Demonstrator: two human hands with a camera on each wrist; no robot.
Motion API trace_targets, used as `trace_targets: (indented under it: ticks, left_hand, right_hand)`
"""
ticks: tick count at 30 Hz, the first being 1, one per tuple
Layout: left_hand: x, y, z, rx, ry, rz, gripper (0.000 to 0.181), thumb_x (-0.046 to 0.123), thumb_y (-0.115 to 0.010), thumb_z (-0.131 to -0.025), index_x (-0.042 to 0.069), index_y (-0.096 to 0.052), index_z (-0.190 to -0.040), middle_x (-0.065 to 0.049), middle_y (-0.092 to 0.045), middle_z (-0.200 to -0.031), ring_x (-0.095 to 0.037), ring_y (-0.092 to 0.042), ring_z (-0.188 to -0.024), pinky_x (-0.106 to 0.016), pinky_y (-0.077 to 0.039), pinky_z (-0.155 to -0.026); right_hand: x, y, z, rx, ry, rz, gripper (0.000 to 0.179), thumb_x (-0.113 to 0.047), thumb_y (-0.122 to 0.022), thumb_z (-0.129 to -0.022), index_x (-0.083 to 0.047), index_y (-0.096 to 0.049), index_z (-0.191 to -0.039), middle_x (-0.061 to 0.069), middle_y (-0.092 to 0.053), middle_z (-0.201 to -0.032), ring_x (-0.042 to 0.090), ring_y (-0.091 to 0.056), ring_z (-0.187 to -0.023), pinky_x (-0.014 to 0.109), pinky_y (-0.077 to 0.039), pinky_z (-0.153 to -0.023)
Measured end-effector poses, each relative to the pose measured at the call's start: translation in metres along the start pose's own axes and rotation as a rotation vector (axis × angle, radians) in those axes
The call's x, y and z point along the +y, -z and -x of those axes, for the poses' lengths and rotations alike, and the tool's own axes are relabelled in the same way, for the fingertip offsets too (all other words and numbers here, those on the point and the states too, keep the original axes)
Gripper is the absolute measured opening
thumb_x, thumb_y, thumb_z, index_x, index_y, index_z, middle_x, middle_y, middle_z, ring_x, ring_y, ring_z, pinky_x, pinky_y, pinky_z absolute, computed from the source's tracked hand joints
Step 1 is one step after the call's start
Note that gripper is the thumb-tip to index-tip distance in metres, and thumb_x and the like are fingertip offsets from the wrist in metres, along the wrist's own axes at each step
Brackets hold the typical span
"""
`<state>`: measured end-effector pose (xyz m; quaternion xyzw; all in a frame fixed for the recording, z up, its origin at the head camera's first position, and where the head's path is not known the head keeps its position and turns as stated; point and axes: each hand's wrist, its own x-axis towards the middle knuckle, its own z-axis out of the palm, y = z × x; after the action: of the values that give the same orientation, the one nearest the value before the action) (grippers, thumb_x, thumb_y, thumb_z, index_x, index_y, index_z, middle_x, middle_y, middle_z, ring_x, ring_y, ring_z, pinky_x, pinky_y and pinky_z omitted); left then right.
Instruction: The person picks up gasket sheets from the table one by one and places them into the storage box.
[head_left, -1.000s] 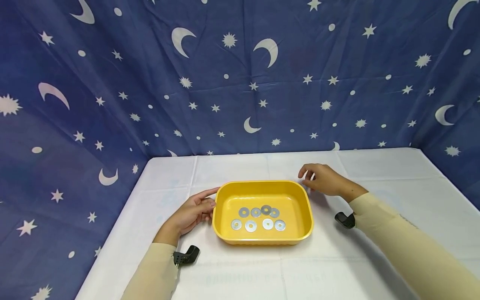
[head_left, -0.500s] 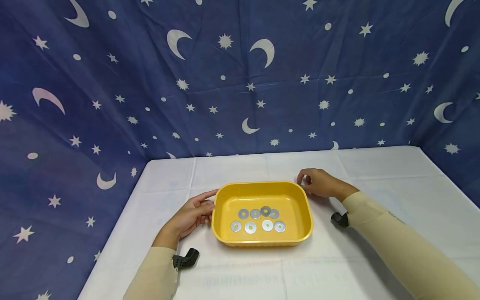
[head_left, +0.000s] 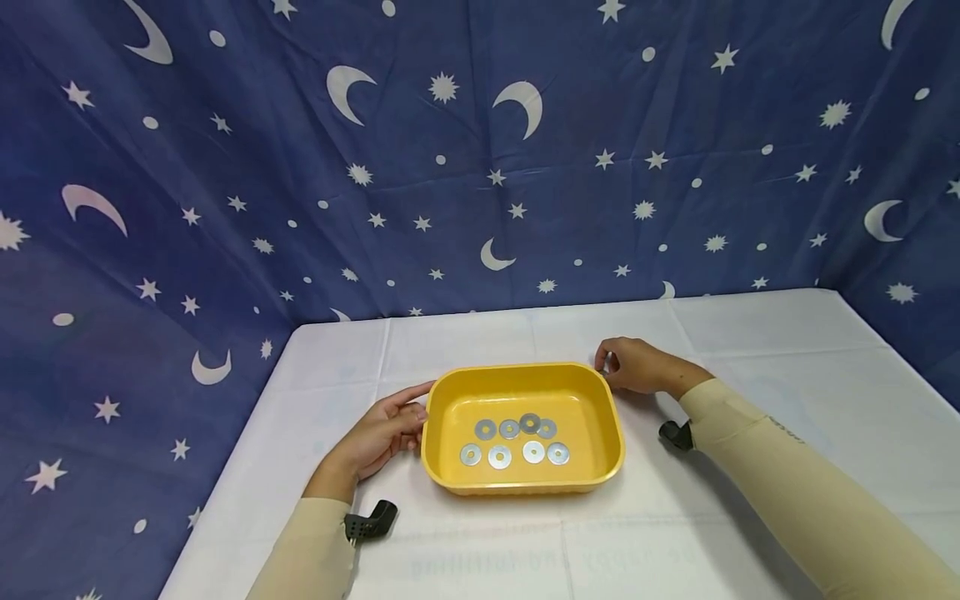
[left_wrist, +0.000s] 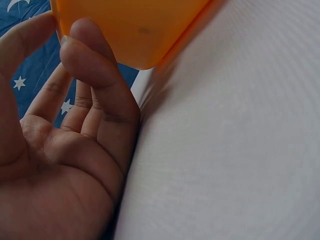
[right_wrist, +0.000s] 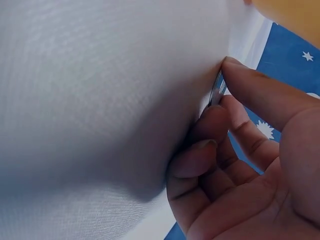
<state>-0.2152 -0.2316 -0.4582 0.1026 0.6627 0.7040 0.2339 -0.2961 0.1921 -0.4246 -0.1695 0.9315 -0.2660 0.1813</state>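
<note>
A yellow tray [head_left: 522,488] sits on the white table, with several flat metal washers [head_left: 498,456] lying on its floor. One washer [head_left: 529,423] overlaps its neighbour in the back row. My left hand [head_left: 382,432] rests against the tray's left wall, thumb and index fingertips touching it; the left wrist view shows the other fingers loosely bent beside the tray wall [left_wrist: 142,30]. Just outside the tray's back right corner, my right hand [head_left: 637,367] is low at the table. In the right wrist view it pinches a thin washer [right_wrist: 217,90], seen edge-on, between thumb and fingers.
White cloth [head_left: 480,550] covers the table. A blue curtain [head_left: 480,208] with moons and stars hangs behind and to the left. Each wrist wears a black camera mount [head_left: 372,521] that juts inward over the table.
My right hand has come down and slightly inward toward the tray's back right corner, its fingers closing on a washer there. The left hand stays at the tray. The head view has shifted slightly.
</note>
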Motion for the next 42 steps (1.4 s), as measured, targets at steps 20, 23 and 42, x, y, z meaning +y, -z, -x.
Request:
trace_targets:
  ticks: [20,23,42]
  left_hand:
    - [0.0,-0.001,-0.001,0.039,0.041,-0.023,0.061,0.018,-0.062,-0.099,0.013,-0.037,-0.154,0.002,-0.062,-0.091,-0.01,-0.057,-0.072,-0.019,-0.05,-0.062]
    - [-0.001,0.0,-0.001,0.047,0.047,-0.019,0.061,0.017,-0.062,-0.098,0.013,-0.037,-0.154,0.001,-0.063,-0.091,-0.011,-0.057,-0.072,-0.02,-0.05,-0.062]
    - [0.004,-0.002,-0.001,0.047,0.05,-0.028,0.064,0.018,-0.063,-0.098,0.013,-0.036,-0.155,0.001,-0.063,-0.092,-0.011,-0.058,-0.071,-0.02,-0.051,-0.062]
  right_hand:
    - [-0.002,-0.004,0.01,0.05,0.008,0.066,0.025,-0.01,-0.076,-0.086,-0.008,-0.056,-0.101,0.007,-0.055,-0.08,0.02,-0.05,-0.074,0.028,-0.045,-0.067]
    - [-0.001,-0.005,0.011,0.058,0.009,0.048,0.023,-0.009,-0.075,-0.086,-0.008,-0.057,-0.101,0.006,-0.054,-0.078,0.019,-0.05,-0.072,0.027,-0.045,-0.065]
    - [0.003,0.0,0.033,0.154,0.106,-0.069,0.025,-0.002,-0.075,-0.085,-0.008,-0.058,-0.103,0.004,-0.063,-0.079,0.016,-0.056,-0.07,0.023,-0.051,-0.064]
